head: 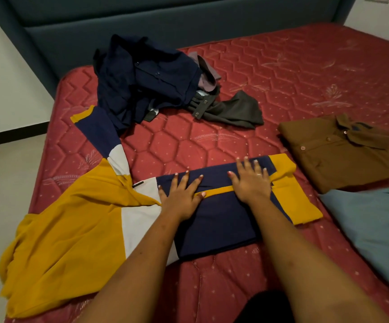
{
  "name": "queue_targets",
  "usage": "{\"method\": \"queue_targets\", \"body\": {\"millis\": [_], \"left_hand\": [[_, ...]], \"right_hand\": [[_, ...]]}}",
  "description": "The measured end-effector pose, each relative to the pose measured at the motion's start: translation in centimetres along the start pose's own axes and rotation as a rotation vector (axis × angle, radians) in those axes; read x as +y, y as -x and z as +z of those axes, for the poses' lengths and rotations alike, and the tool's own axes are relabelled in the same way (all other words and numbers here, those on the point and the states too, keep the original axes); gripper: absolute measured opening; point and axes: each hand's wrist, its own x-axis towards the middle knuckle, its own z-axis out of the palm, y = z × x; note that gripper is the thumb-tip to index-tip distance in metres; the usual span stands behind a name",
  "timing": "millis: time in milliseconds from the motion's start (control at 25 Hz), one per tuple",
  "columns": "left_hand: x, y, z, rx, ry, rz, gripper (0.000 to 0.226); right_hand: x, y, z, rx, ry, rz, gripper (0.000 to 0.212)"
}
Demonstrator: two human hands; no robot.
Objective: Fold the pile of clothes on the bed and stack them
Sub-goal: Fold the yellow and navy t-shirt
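A yellow, white and navy shirt lies spread on the red mattress, its right part folded over into a navy panel with a sleeve laid across. My left hand presses flat on the fold with fingers spread. My right hand presses flat on the folded sleeve beside it. A loose pile with a navy shirt and a dark grey garment sits further back. A folded brown shirt lies at the right.
A grey-blue cloth lies at the right, below the brown shirt. The blue padded headboard runs along the back. The mattress's left edge drops to a pale floor.
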Motion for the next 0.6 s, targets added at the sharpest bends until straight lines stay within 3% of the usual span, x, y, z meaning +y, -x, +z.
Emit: {"method": "queue_targets", "body": {"millis": [120, 200, 280, 360, 400, 480, 560, 600], "left_hand": [[-1.5, 0.3, -0.4, 0.004, -0.024, -0.096, 0.069], [-2.8, 0.8, -1.2, 0.019, -0.071, -0.151, 0.070], [-5.0, 1.7, -2.5, 0.207, -0.119, -0.205, 0.061], [-8.4, 3.5, -4.7, 0.562, -0.038, -0.313, 0.043], [-10.1, 4.2, -5.7, 0.702, 0.054, -0.373, 0.037], [-13.6, 5.8, -7.2, 0.755, 0.406, -0.529, 0.028], [-16.8, 7.1, -8.6, 0.587, 1.008, -0.696, 0.017], [-17.9, 7.7, -9.0, 0.419, 1.280, -0.770, 0.018]], "right_hand": [[4.8, -1.2, -1.9, -0.069, 0.072, 0.283, 0.061], [4.5, -1.5, -3.1, -0.118, 0.098, 0.417, 0.062], [0.6, -1.6, -3.4, -0.048, 0.127, 0.330, 0.061], [-6.7, -1.5, -3.3, 0.046, 0.004, 0.070, 0.056], [-10.5, -1.0, -3.4, 0.029, -0.144, -0.066, 0.049], [-18.4, -0.1, -3.5, -0.135, -0.506, -0.245, 0.034], [-24.8, 0.1, -3.1, -0.245, -0.741, -0.260, 0.027], [-27.0, 0.0, -3.1, -0.278, -0.824, -0.205, 0.034]]}}
